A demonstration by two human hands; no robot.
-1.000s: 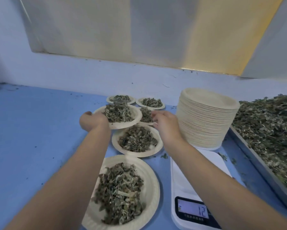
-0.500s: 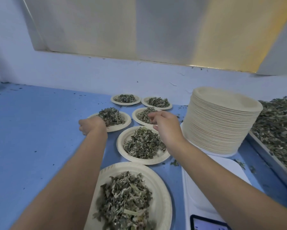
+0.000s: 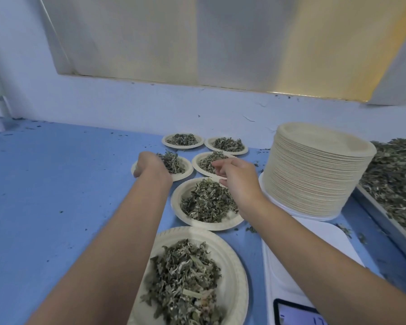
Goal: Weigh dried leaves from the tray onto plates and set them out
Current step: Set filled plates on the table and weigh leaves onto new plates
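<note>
Plate set down — left grip holds rim, right grip loose.

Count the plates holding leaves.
6. Back-left plate and back-right plate by the wall; second-row left plate at the left hand, second-row right plate past the right hand; middle plate below; nearest plate at the bottom. The arms may hide more.
</note>
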